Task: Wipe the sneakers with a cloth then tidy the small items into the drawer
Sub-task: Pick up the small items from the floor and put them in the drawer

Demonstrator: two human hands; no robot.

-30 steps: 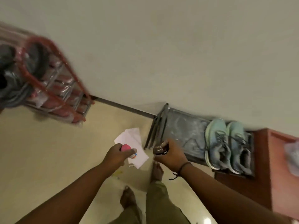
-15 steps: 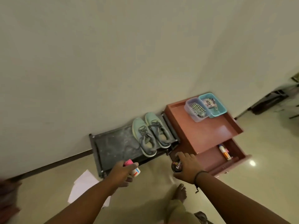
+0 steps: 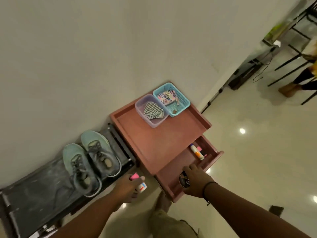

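Both hands have come across from the shoe rack side to the cabinet, and the right hand [image 3: 195, 182], which half a second ago hung short of the open drawer [image 3: 164, 179], now reaches over its near end. Its fingers curl round a round dark tin [image 3: 183, 179], held just above the drawer floor. That suggests the tidying step is well under way, with this tin probably about to be set down.

Nearest the camera, the left hand [image 3: 126, 188] grips a small white bottle with a pink cap [image 3: 139, 182], low beside the drawer's front corner and not yet over it. I judge this one goes in after the tin.

Further in, the drawer already holds one white and orange tube [image 3: 197, 152] and at least one pink-tipped item behind it, too small to name. So two small items are in hand and two or so are stowed.

To the left, two pale green sneakers [image 3: 91, 160] sit side by side on one dark shoe rack [image 3: 34, 191], toes to the wall.

Beyond, on the cabinet top [image 3: 154, 141], stand two plastic baskets touching each other: one lilac basket [image 3: 139, 107] with a striped cloth [image 3: 152, 111], and one teal basket [image 3: 183, 102] with a patterned cloth.
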